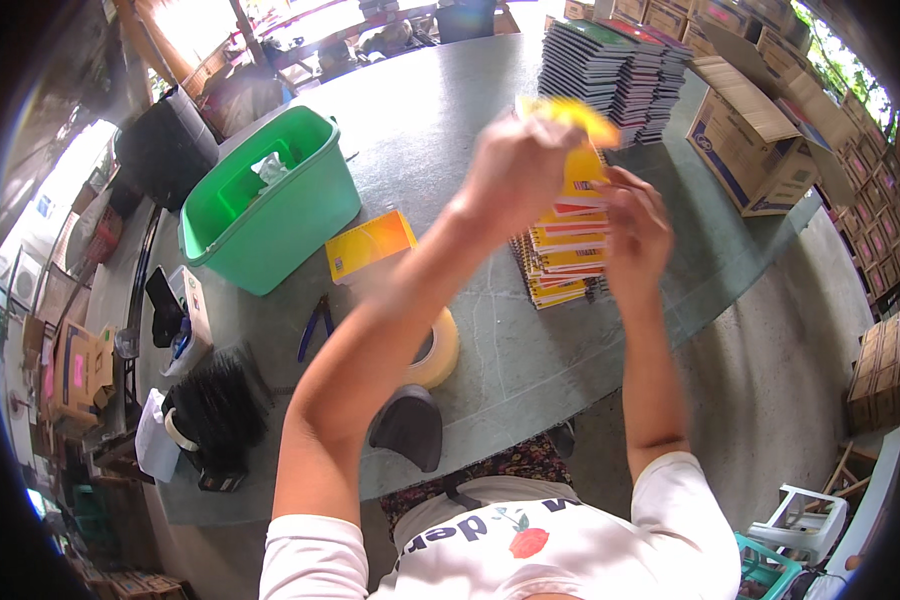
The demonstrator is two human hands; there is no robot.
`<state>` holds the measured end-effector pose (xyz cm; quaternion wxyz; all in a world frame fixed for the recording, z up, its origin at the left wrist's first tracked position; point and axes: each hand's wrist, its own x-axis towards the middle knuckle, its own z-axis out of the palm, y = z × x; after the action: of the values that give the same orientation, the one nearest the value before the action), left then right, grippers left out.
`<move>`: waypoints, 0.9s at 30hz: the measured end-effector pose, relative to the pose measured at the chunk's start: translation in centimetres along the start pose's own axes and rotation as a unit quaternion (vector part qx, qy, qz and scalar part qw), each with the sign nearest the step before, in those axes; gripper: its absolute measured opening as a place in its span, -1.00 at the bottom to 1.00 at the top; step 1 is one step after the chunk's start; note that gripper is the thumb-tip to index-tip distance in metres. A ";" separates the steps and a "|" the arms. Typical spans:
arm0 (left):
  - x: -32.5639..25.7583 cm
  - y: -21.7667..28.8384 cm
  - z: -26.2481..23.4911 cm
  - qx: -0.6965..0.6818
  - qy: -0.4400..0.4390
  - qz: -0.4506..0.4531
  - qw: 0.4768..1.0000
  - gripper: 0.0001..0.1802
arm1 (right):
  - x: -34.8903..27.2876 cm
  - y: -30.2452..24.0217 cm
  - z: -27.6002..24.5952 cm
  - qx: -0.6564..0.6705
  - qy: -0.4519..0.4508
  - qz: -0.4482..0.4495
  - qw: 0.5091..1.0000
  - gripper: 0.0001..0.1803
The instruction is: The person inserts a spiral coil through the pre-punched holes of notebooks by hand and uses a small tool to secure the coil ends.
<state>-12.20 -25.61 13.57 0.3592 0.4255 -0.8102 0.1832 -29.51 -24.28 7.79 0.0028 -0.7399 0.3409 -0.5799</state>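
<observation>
we lift a yellow notebook [575, 150] above the yellow stack [562, 255], left hand [515, 170] gripping it, right hand [635, 235] half-curled beside; next, a steady placing, we judge

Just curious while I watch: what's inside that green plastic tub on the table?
The green tub holds a crumpled pale piece, paper or plastic, against its far wall. Otherwise only green floor shows; the near wall hides the near part of the bottom.

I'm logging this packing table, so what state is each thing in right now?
left hand: raised, gripping the yellow notebook, blurred
right hand: raised, touching the same notebook
yellow notebook: lifted above the short stack
short stack of notebooks: lying flat, uneven
tall stack of notebooks: upright
green bin: open, nearly empty
tape roll: lying flat
cardboard box: flaps open
</observation>
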 end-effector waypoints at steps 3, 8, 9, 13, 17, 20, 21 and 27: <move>-3.6 1.9 2.6 -0.081 0.050 -0.003 0.995 -0.76 | -1.6 -0.9 -1.8 -0.033 0.124 0.007 0.992 -0.72; -9.1 -3.5 0.1 -0.116 0.092 -0.131 0.980 -0.77 | -3.4 -1.5 -6.0 0.037 0.218 -0.047 0.974 -0.63; -12.3 -5.7 -0.4 -0.031 0.020 -0.178 0.983 -0.74 | -3.9 -1.8 -6.8 0.050 0.197 -0.048 0.978 -0.63; -25.0 -10.7 -0.8 0.283 -0.091 -0.200 0.934 -0.68 | -5.7 -4.2 -5.9 0.125 0.104 -0.053 0.985 -0.61; -27.6 -10.8 -2.3 0.274 -0.150 -0.179 0.933 -0.64 | -8.2 -6.7 1.3 0.255 -0.090 0.039 0.962 -0.78; -25.2 -9.5 -2.4 0.247 -0.210 -0.207 0.923 -0.70 | -10.7 -5.5 7.7 0.313 -0.222 0.163 0.909 -0.83; -24.9 -9.4 -2.8 0.247 -0.232 -0.223 0.914 -0.73 | -11.2 -5.9 9.1 0.307 -0.248 0.190 0.899 -0.83; -22.8 -7.7 -6.5 0.004 0.002 -0.340 0.940 -0.84 | -11.4 -7.3 13.3 0.403 -0.161 0.311 0.846 -0.69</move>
<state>5.55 -13.36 1.06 0.4000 0.6771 -0.6154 0.0542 -15.47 -18.11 -3.37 0.5357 -0.6115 0.2844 -0.5081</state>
